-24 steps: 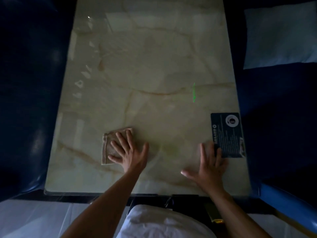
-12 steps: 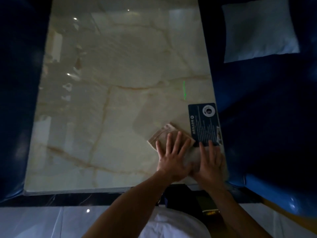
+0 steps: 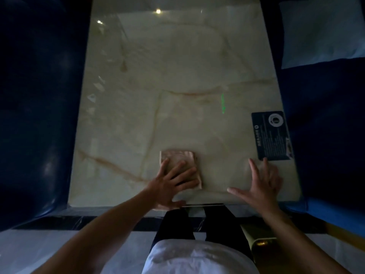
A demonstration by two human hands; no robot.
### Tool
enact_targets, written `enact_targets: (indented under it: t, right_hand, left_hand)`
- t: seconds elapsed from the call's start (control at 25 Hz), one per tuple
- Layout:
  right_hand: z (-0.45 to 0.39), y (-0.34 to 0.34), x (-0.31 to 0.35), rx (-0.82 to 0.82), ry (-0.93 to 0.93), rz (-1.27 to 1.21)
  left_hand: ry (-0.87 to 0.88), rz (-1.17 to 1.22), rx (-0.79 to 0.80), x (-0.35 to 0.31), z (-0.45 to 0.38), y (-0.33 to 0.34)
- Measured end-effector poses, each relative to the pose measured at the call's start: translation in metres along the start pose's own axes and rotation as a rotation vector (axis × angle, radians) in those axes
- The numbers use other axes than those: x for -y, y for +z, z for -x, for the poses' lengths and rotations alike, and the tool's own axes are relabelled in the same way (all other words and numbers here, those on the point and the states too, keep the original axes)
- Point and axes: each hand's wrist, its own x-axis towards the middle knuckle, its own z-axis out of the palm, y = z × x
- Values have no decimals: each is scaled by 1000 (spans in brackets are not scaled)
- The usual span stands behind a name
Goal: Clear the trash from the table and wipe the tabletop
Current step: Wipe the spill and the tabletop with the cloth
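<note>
A folded tan cloth [image 3: 178,159] lies flat on the pale marble tabletop [image 3: 177,76] near its front edge, about the middle. My left hand [image 3: 170,183] presses down on the cloth with fingers spread, covering its near half. My right hand [image 3: 260,182] rests flat on the bare tabletop to the right, fingers apart, holding nothing. Its fingertips reach the lower edge of a dark printed card [image 3: 271,135] stuck near the table's right edge.
Dark blue upholstered seats flank the table on the left [image 3: 39,115] and right [image 3: 325,135]. A pale cushion [image 3: 322,30] lies on the right seat at the back. A yellowish object [image 3: 258,236] sits below the table's front edge on the right.
My left hand has slid the cloth leftward, away from the card toward the front middle. My right hand stayed by the card, and the two hands have separated.
</note>
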Motion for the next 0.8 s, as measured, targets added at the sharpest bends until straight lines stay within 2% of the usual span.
enact_targets:
  t: [0.08,0.32,0.48,0.64,0.72,0.8]
  right_hand:
    - [8,13,21,-43,22,-31]
    - [27,41,55,-102,0,5]
    - [30,44,51,-133,-1,39]
    - [37,35,33,-143,75,41]
    - [40,29,18,-127,105,50]
    - [44,22,-3,-108,107,68]
  left_hand:
    - [-123,6,18,21,43,11]
    - [-740,240,4,38,140,33]
    - [-1020,469,-38,18,118,32]
    - [-1294,651,-99,-16,72,23]
    - [-1368,721,-119,-36,45,14]
    - [-1366,766,-118,-59,12,4]
